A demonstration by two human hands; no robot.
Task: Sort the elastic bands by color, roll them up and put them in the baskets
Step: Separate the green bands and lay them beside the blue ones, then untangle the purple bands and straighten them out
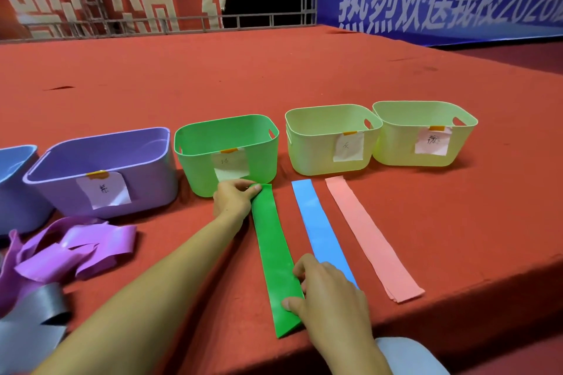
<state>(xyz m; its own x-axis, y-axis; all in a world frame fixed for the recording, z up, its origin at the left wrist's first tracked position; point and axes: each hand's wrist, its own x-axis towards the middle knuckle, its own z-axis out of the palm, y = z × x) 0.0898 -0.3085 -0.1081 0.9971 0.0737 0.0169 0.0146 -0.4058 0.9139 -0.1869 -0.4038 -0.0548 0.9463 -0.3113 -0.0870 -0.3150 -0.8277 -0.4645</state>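
Observation:
A green elastic band [275,256] lies flat and stretched out on the red carpeted platform. My left hand [233,198] pinches its far end just in front of the green basket [198,167]. My right hand [326,292] grips the band's right edge near its close end, thumb on top. To the right, a blue band [316,222] and a pink band [365,234] lie flat side by side. A tangle of purple bands [79,250] and a grey band [33,320] sit at the left.
Baskets stand in a row with paper labels: blue [15,192] at far left, purple [146,173], green, then two pale yellow ones [313,158] [396,146]. The platform edge [457,292] drops off at the right front. Banners hang behind.

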